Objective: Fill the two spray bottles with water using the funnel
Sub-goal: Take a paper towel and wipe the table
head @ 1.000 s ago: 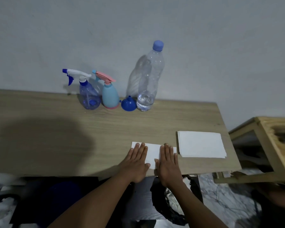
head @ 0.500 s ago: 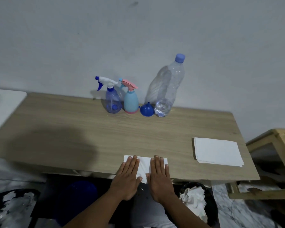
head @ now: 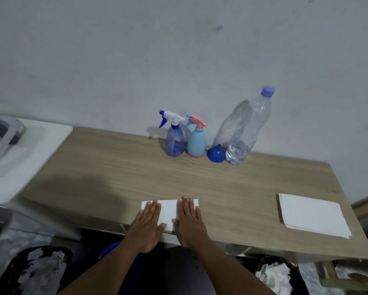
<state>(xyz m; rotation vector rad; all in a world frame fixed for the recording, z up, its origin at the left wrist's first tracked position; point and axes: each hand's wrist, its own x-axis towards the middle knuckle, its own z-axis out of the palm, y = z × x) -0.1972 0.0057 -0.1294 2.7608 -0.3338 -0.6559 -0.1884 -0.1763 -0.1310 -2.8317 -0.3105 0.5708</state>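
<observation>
Spray bottles: two, standing upright side by side at the back of the desk [head: 115, 167] against the wall. Clear blue spray bottle [head: 174, 143] on the left with a white and blue trigger head; light blue spray bottle [head: 197, 143] just beside it, pink trigger head and pink base. Both heads are on. Blue funnel [head: 216, 153] lies just right of the light blue one, between it and the water bottle [head: 242, 133]. Water bottle is tall, clear, capped, with water only near the bottom.

Hands: left hand [head: 148, 224] and right hand [head: 189, 222] lie flat, palms down, fingers together and extended, on a white sheet [head: 168, 211] at the near edge of the desk. Neither grasps anything. All task items are well apart from the hands, untouched. A stack of white paper [head: 312, 216] sits at the right end of the desk.

Judgement: task not begun; first step is reaching to the back row and unscrewing a trigger head.

Notes for doing it well:
- Bring one spray bottle forward before opening it; the four items are crowded, and a reach could topple the tall, nearly empty water bottle.
- Hold the body with one hand, twist the collar with the other, lift straight up to clear the dip tube.
- Seat the funnel spout in the neck and steady it before pouring.
- Water looks scarce; split it between the two bottles.
</observation>
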